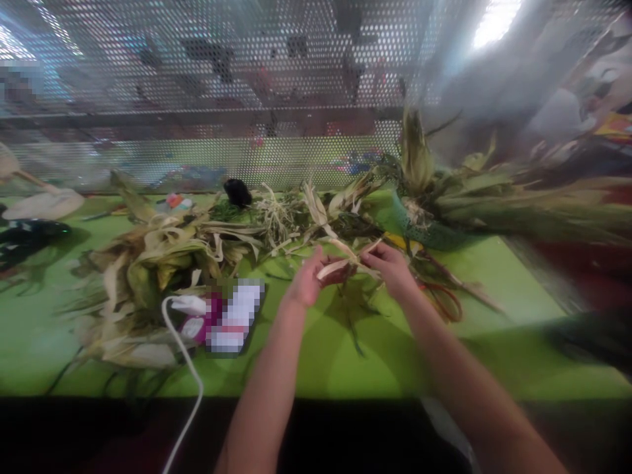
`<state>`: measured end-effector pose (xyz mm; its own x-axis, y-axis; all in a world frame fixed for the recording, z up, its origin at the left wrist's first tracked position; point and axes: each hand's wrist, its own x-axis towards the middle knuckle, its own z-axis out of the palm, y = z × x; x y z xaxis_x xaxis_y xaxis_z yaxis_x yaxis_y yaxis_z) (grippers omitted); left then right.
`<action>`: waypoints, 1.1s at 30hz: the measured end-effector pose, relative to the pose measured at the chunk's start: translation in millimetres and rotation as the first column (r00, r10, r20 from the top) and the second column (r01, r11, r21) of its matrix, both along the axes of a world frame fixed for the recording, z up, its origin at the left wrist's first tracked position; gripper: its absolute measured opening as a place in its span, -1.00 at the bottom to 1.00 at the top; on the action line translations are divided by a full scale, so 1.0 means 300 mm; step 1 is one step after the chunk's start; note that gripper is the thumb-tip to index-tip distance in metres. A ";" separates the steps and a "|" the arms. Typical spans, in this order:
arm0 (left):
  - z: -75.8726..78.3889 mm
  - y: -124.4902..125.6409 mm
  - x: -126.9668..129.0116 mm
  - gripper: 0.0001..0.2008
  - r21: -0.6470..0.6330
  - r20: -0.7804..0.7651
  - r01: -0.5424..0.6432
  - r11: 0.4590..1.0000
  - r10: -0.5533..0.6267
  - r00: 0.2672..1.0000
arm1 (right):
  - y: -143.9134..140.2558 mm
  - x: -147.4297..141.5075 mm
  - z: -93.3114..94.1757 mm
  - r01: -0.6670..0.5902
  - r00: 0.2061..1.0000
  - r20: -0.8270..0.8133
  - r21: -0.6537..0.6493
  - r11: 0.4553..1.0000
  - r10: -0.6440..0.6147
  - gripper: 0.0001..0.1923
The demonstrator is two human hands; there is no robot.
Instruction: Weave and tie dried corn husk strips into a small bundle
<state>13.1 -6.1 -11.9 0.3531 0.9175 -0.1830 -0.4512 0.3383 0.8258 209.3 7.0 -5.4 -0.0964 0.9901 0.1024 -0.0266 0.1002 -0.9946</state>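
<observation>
Hands meet mid-bench: left hand (307, 280) and right hand (392, 266) both pinch a dry corn husk strip (336, 268), stretched between them above the green bench (494, 289). Looks like husk stripping underway; next wants a firm pull apart. Husk heap (148, 276) lies toward the left edge.

Green tabletop (316, 355), husk pile (148, 263) at left, white cable (190, 382) w/ plug, perforated metal screen (197, 99) (behind), green basket (424, 230)

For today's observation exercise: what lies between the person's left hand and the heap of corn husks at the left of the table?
In the head view, a phone with a white cable lies between the left hand and the heap of corn husks, on the green table.
</observation>
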 end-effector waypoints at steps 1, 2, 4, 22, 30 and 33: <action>-0.004 -0.001 0.006 -0.48 0.034 -0.045 0.019 0.999 -0.017 0.999 | -0.003 -0.002 0.000 -0.012 1.000 0.000 -0.003 1.000 0.012 -0.72; -0.009 -0.003 0.015 -0.57 0.072 -0.085 0.044 0.996 -0.038 0.996 | -0.005 -0.005 0.001 -0.027 1.000 0.002 -0.004 1.000 0.027 -0.72; -0.020 -0.007 0.036 -0.62 0.127 -0.139 0.093 0.988 -0.075 0.987 | -0.010 -0.009 0.004 -0.061 0.998 0.018 -0.003 0.998 0.061 -0.73; -0.047 -0.009 0.088 -0.74 0.324 -0.286 -0.126 0.938 0.224 0.932 | 0.007 -0.002 -0.027 -0.030 0.920 0.389 0.167 0.985 -0.038 -0.81; -0.030 -0.007 0.068 -0.73 0.293 -0.286 -0.044 0.955 0.131 0.949 | 0.005 -0.013 -0.007 -0.030 0.978 0.208 -0.001 1.000 0.030 -0.75; -0.025 -0.010 0.073 -0.70 0.297 -0.324 -0.022 0.955 0.123 0.938 | -0.003 -0.014 0.000 -0.032 0.994 0.099 -0.027 0.999 0.035 -0.73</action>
